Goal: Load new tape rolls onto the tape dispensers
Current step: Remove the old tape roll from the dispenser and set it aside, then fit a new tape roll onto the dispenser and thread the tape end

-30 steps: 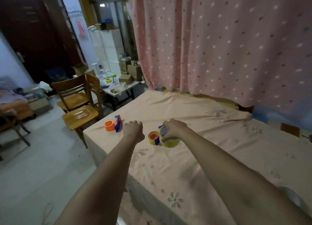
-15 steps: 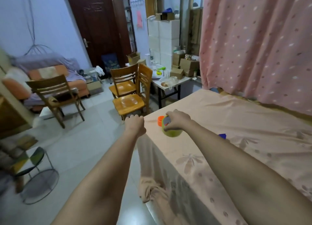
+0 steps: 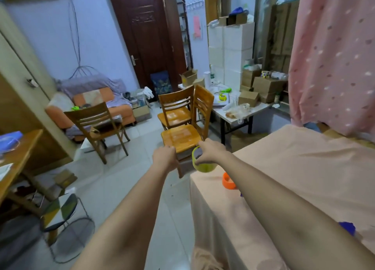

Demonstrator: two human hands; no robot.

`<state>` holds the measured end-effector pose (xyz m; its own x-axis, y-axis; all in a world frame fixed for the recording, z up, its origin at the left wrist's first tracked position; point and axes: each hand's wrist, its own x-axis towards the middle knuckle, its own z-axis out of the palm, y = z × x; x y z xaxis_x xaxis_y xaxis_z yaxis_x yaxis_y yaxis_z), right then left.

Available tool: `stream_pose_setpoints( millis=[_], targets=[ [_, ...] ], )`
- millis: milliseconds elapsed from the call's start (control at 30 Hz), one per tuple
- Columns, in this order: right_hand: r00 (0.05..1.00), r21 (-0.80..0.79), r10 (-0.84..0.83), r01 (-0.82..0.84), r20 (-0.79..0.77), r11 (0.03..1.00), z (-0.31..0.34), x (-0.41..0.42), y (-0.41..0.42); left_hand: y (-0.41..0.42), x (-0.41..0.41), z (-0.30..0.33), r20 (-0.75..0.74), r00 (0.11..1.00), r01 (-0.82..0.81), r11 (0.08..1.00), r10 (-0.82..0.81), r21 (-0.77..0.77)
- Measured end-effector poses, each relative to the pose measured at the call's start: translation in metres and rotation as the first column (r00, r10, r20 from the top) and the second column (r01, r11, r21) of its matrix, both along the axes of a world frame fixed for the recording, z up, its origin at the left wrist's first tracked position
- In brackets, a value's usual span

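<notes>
My right hand (image 3: 211, 154) grips a yellow tape roll (image 3: 203, 164) from above and holds it in the air just past the left corner of the table (image 3: 294, 168). My left hand (image 3: 165, 157) is a closed fist with nothing in it, out over the floor to the left of the roll. An orange dispenser wheel (image 3: 228, 181) sits on the tablecloth near the corner, partly behind my right forearm. A blue dispenser part (image 3: 347, 228) peeks out from under that forearm further right.
Two wooden chairs (image 3: 180, 135) stand right beyond my hands, a third chair (image 3: 95, 125) further left. A white side table (image 3: 239, 107) with boxes is behind. A small round stool (image 3: 60, 217) stands at lower left. A pink curtain (image 3: 334, 56) hangs on the right.
My view has swung to the left, away from the table towards the room. My right hand has carried the yellow roll from over the table to beyond its corner. The left fist stays closed.
</notes>
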<state>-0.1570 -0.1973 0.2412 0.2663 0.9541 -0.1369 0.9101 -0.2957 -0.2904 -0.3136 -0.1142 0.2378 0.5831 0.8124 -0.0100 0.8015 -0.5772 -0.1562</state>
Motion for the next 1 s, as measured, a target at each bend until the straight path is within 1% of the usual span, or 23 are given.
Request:
stream_pose_setpoints(
  millis=[100, 200, 333, 433, 500, 600, 667, 733, 800, 900, 1000],
  targets=[
    [0.999, 0.034, 0.015, -0.016, 0.028, 0.999, 0.000, 0.020, 0.044, 0.040, 0.023, -0.003, -0.006, 1.000, 0.001, 1.000, 0.000, 0.020],
    [0.999, -0.006, 0.021, -0.021, 0.037, 1.000, -0.011, 0.035, 0.078, 0.075, 0.040, -0.015, -0.033, 0.999, 0.004, 1.000, -0.004, -0.001],
    [1.000, -0.039, -0.023, 0.024, 0.014, 0.999, -0.027, 0.065, 0.122, 0.126, 0.074, -0.027, -0.049, 0.996, 0.067, 0.998, -0.068, -0.021],
    [0.995, -0.071, -0.096, 0.096, -0.004, 0.993, -0.041, 0.087, 0.151, 0.166, 0.108, -0.038, -0.075, 0.989, 0.127, 0.991, -0.129, -0.036],
    [0.988, -0.090, -0.153, 0.152, -0.004, 0.984, -0.048, 0.103, 0.168, 0.195, 0.136, -0.044, -0.066, 0.976, 0.205, 0.978, -0.207, -0.029],
    [0.948, -0.086, -0.317, 0.314, -0.026, 0.946, -0.054, 0.128, 0.184, 0.226, 0.179, -0.053, -0.059, 0.940, 0.333, 0.941, -0.337, -0.062],
    [0.892, -0.071, -0.451, 0.449, -0.024, 0.891, -0.055, 0.143, 0.188, 0.244, 0.217, -0.059, -0.086, 0.882, 0.459, 0.886, -0.464, -0.068],
    [0.854, -0.056, -0.520, 0.518, -0.033, 0.854, -0.053, 0.152, 0.181, 0.246, 0.237, -0.063, -0.095, 0.848, 0.515, 0.853, -0.521, -0.083],
    [0.795, -0.042, -0.606, 0.605, -0.030, 0.795, -0.055, 0.160, 0.174, 0.244, 0.265, -0.068, -0.086, 0.785, 0.606, 0.789, -0.614, -0.098],
    [0.674, -0.030, -0.738, 0.738, -0.035, 0.674, -0.063, 0.168, 0.146, 0.220, 0.300, -0.083, -0.096, 0.671, 0.726, 0.678, -0.735, -0.116],
    [0.572, -0.034, -0.820, 0.819, -0.028, 0.573, -0.070, 0.169, 0.116, 0.189, 0.317, -0.092, -0.078, 0.564, 0.810, 0.569, -0.822, -0.141]
  ],
)
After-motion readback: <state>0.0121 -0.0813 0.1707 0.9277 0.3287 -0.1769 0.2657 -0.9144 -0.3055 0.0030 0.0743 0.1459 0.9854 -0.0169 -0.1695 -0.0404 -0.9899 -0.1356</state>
